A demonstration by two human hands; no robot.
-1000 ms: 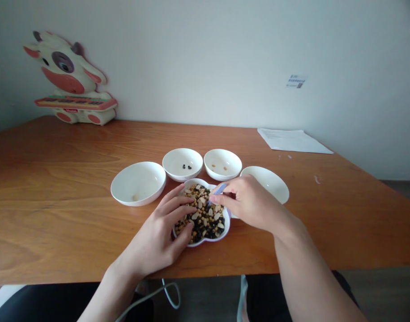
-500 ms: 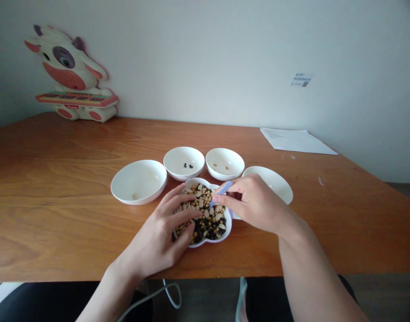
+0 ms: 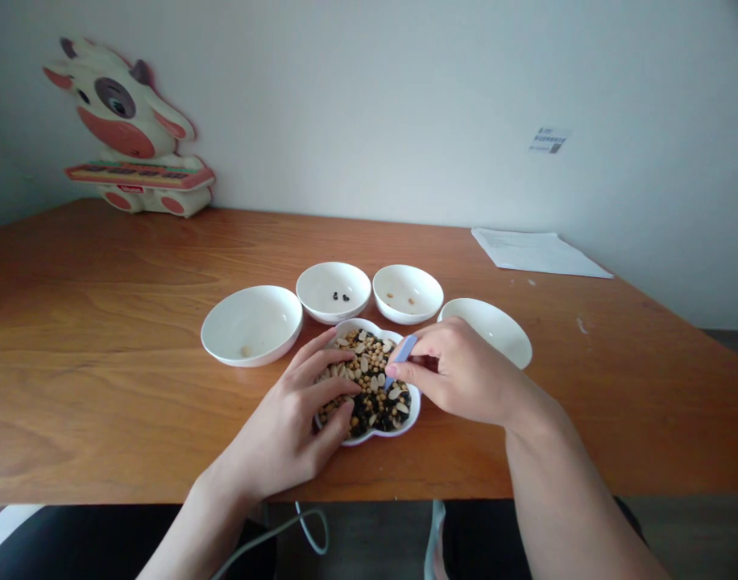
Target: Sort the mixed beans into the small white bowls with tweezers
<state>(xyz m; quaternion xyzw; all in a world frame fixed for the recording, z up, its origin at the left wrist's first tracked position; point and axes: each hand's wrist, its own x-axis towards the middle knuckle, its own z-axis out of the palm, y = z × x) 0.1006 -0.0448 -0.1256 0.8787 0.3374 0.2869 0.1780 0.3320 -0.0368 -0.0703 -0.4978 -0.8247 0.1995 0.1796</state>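
A white dish with a scalloped rim (image 3: 415, 412) stands near the table's front edge, filled with mixed beans and peanuts (image 3: 369, 385), some black, some yellow, some pale. My left hand (image 3: 302, 407) lies over the dish's left side with its fingers spread and hides part of the contents. Between thumb and fingers of my right hand (image 3: 459, 366) is a pair of light purple tweezers (image 3: 405, 349), tilted, tips down among the beans at the dish's right half. Whether the tips hold anything is too small to tell.
White bowls curve behind the dish: the left bowl (image 3: 224, 342) holds a pale piece, another bowl (image 3: 321, 282) two black beans, a third (image 3: 420, 282) two tan pieces. My right hand partly hides the right bowl (image 3: 502, 330). A cow toy (image 3: 127, 137) and papers (image 3: 535, 251) lie farther back.
The tweezers' tips have shifted slightly right and down within the beans, and the tweezers stand steeper. My left hand keeps its place on the dish. The view has shifted a little.
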